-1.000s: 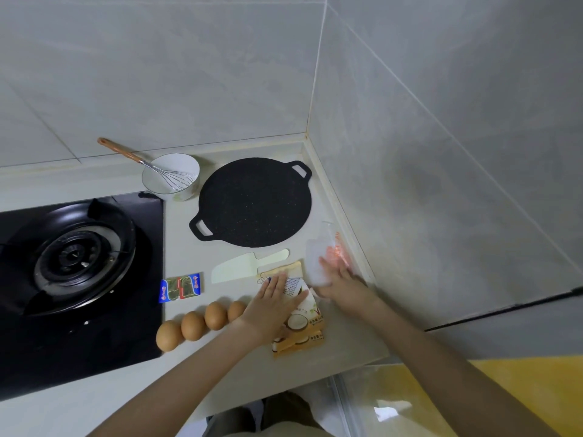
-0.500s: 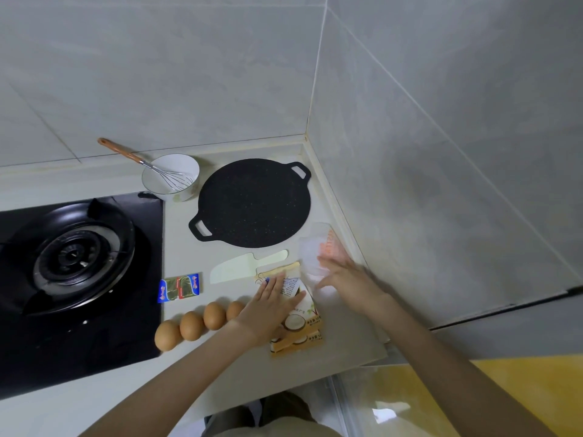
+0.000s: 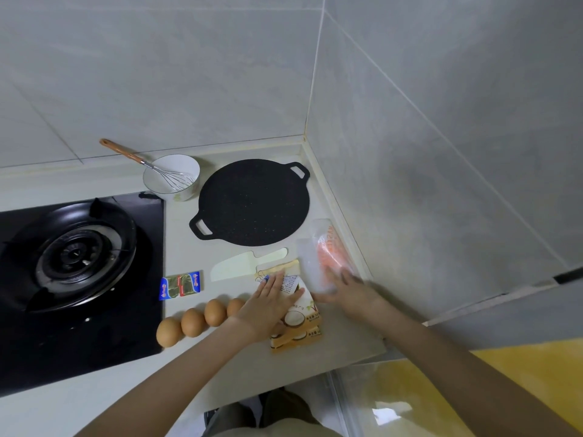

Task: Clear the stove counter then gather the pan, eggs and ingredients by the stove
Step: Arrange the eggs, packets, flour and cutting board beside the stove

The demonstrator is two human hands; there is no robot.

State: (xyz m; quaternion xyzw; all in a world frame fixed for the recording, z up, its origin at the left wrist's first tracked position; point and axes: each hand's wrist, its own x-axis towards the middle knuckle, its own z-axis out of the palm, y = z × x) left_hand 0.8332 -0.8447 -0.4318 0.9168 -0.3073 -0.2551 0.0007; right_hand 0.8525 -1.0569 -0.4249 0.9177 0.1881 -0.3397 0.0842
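Note:
A black two-handled flat pan (image 3: pixel 252 201) lies on the counter near the corner. Several brown eggs (image 3: pixel 192 321) sit in a row by the stove's edge. My left hand (image 3: pixel 271 305) rests flat, fingers straight, on a coconut-print packet (image 3: pixel 299 323). My right hand (image 3: pixel 350 288) lies with stretched fingers on the near end of a clear plastic bag with orange print (image 3: pixel 315 257), which lies by the right wall; the motion blurs it. A blue butter packet (image 3: pixel 179 284) and a pale plastic knife (image 3: pixel 243 264) lie between the pan and the eggs.
A white bowl (image 3: pixel 186 187) holding a whisk (image 3: pixel 138 159) stands behind the pan's left side. The black gas stove (image 3: pixel 75 257) fills the left. Tiled walls close the back and right. The counter's front edge (image 3: pixel 347 357) drops to a yellow floor.
The clear bag has been laid down flatter toward the pan, and my right hand has slid along its near end. My left hand stays on the coconut packet.

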